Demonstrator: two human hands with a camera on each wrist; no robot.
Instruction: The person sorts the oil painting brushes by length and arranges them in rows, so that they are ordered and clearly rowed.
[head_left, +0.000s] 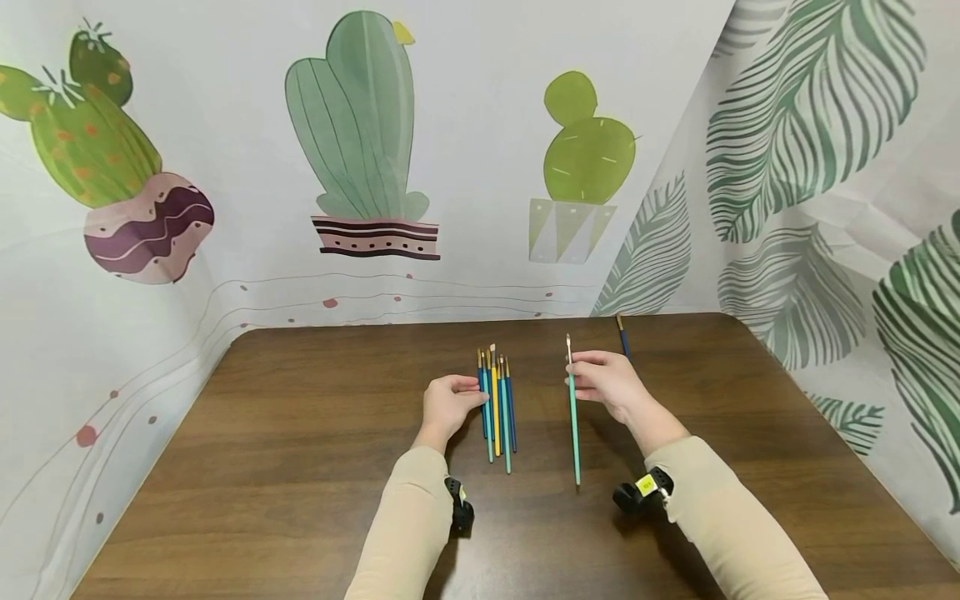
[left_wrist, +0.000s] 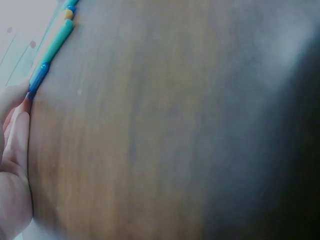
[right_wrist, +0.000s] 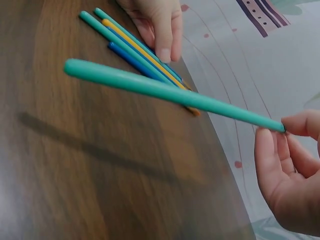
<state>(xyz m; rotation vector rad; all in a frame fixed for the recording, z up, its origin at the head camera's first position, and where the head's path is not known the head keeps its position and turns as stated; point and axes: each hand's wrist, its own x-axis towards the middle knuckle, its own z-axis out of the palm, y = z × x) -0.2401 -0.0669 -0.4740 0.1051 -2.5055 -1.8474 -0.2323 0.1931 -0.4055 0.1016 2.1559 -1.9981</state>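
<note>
My right hand (head_left: 609, 385) pinches a teal paintbrush (head_left: 575, 437) near its ferrule, bristles pointing away from me. In the right wrist view its teal handle (right_wrist: 150, 87) is raised above the table and casts a shadow. My left hand (head_left: 448, 408) rests at the left side of a row of several paintbrushes (head_left: 496, 417), its thumb and fingertips touching the outermost ones. The row has blue, teal and yellow handles, lying side by side with bristles toward the back. The left wrist view catches only part of the left hand (left_wrist: 15, 165) beside the handle ends.
Another paintbrush (head_left: 623, 337) with a blue handle lies near the table's back edge, partly hidden behind the right hand. The brown wooden table (head_left: 300, 433) meets a cloth backdrop (head_left: 480, 167) printed with cacti and leaves.
</note>
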